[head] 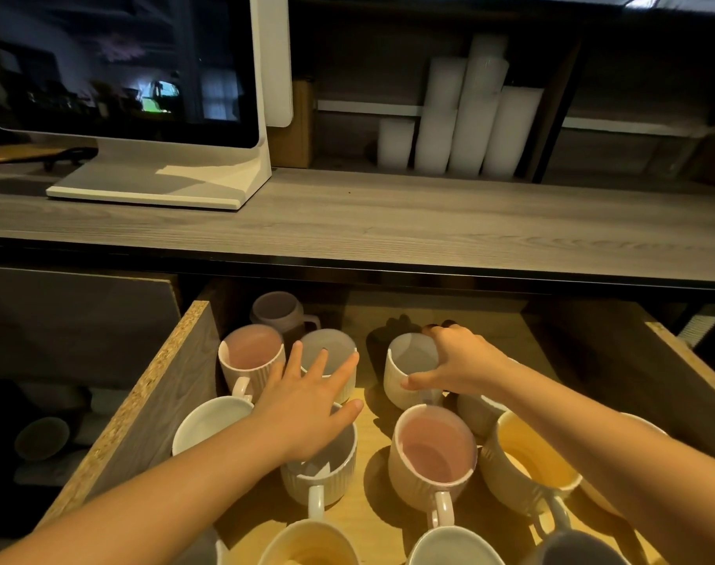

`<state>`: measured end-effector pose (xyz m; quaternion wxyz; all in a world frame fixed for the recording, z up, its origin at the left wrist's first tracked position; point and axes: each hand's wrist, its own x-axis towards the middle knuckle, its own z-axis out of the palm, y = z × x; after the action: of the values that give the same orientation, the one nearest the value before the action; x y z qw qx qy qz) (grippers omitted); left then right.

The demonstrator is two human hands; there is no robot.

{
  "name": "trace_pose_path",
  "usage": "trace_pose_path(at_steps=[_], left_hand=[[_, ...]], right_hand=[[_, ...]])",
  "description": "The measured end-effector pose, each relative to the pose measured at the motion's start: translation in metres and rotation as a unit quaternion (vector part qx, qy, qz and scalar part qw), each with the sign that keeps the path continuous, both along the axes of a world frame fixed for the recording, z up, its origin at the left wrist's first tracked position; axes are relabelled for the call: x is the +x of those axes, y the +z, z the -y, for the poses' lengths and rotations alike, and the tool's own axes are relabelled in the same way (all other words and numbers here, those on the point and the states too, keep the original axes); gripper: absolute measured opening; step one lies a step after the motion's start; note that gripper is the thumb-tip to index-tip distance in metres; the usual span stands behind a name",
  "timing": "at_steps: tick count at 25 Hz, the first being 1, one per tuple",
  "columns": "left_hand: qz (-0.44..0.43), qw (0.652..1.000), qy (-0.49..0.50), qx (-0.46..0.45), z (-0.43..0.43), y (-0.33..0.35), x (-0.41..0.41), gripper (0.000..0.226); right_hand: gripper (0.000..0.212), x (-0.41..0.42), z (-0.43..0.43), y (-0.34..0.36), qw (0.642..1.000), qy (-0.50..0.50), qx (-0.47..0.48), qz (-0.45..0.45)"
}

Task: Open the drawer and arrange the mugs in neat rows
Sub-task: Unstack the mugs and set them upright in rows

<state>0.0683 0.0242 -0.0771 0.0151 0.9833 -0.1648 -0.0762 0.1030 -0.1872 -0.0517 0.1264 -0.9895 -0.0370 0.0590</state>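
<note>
We have the drawer [176, 360] open and mugs [433, 446] half in rows. Our right hand [458, 364] holds the grey mug [409, 369] at 12 o'clock; left hand [311, 405] hovers spread wide.

The drawer [164, 385] stands open, full of upright mugs. The left hand [307, 405] hovers flat, fingers spread, over a grey-lined mug [327, 471] with a pink-lined mug [250, 360] just left of its fingertips. The right hand [458, 364] grips the rim of a ribbed mug [404, 373]; another pink mug [433, 454] sits below it.
</note>
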Motion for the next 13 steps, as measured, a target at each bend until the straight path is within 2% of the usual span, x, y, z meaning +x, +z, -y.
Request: trace_pose_path(at_steps=[3, 5, 7, 11, 13], left_hand=[[0.007, 1.0, -0.003, -0.015, 0.001, 0.002, -0.003, 0.062], [0.013, 0.999, -0.019, -0.024, 0.005, 0.006, -0.005, 0.062], [0.005, 0.998, -0.036, -0.041, 0.014, 0.014, -0.008, 0.062], [-0.018, 0.996, -0.073, -0.053, 0.035, 0.034, -0.012, 0.062], [-0.021, 0.995, -0.086, -0.048, 0.044, 0.04, -0.011, 0.063]], right_hand=[[0.07, -0.006, 0.013, 0.014, 1.0, -0.001, 0.004, 0.007], [0.064, -0.016, 0.03, 0.022, 0.999, -0.008, -0.036, 0.028], [0.063, -0.026, 0.052, 0.026, 0.998, -0.016, -0.066, 0.011], [0.083, -0.036, 0.069, 0.018, 0.993, -0.057, -0.069, -0.079], [0.087, -0.036, 0.064, 0.009, 0.991, -0.064, -0.087, -0.073]])
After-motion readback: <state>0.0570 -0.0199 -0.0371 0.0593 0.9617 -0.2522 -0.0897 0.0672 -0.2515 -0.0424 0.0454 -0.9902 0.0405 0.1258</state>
